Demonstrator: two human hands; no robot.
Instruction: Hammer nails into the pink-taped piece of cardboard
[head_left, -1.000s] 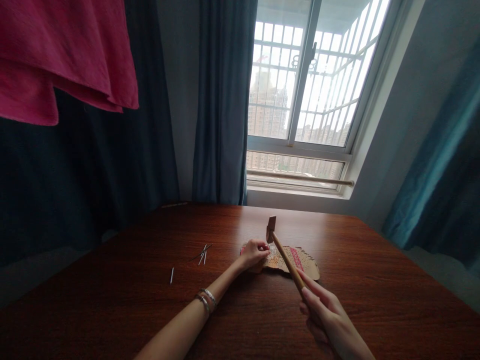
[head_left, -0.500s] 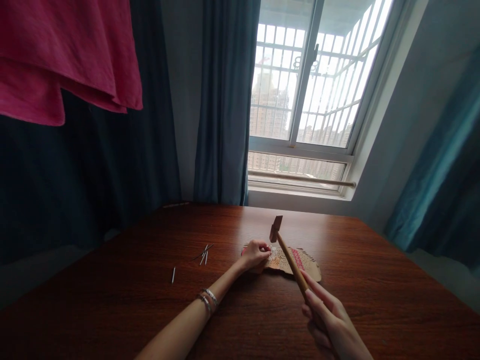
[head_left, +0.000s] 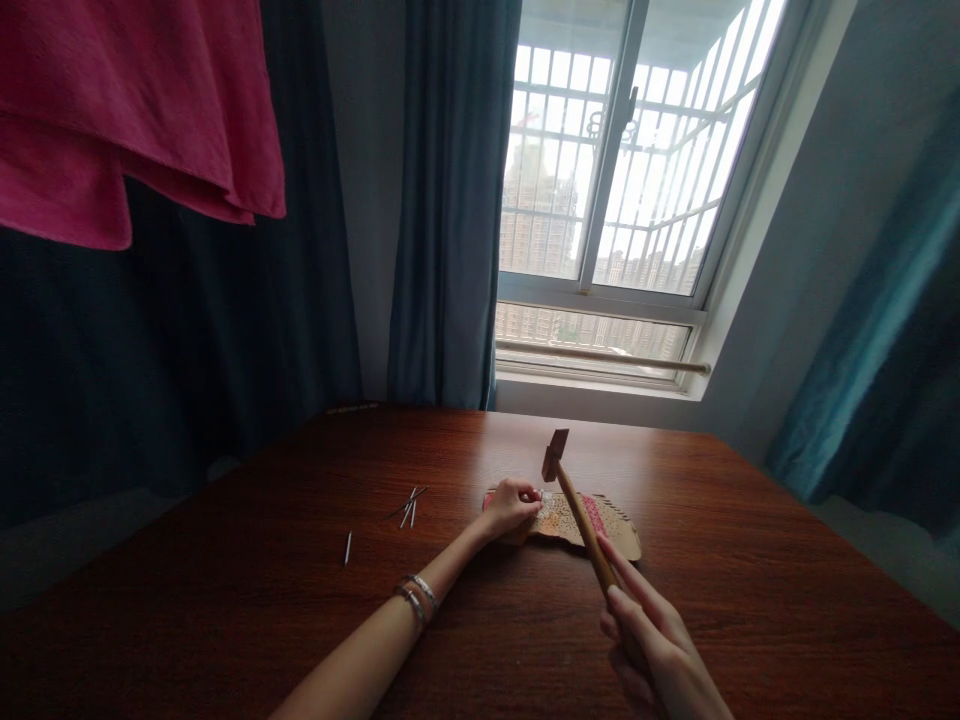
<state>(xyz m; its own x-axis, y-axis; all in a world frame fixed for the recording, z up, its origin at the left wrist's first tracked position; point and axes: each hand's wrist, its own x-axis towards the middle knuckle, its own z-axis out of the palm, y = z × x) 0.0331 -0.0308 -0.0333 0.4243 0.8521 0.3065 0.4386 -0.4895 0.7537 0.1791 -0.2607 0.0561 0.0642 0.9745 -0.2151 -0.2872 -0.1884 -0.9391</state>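
Note:
My right hand (head_left: 649,640) grips the wooden handle of a small hammer (head_left: 574,505), whose head hangs raised just above the far end of a flat cardboard piece (head_left: 615,530) with holes and a pink strip. At the left end of that piece my left hand (head_left: 510,506) is closed in a pinch on a small nail, upright, right under the hammer head. Bracelets circle my left wrist (head_left: 415,596).
Everything lies on a dark wooden table (head_left: 225,600). A few loose nails (head_left: 409,505) lie left of my left hand, and a single nail (head_left: 347,548) nearer the front. Behind are a window (head_left: 607,190), blue curtains and a hanging pink cloth (head_left: 135,110).
The hammer head has shifted slightly right and up above the pinched nail. My left hand has stayed in place on the cardboard.

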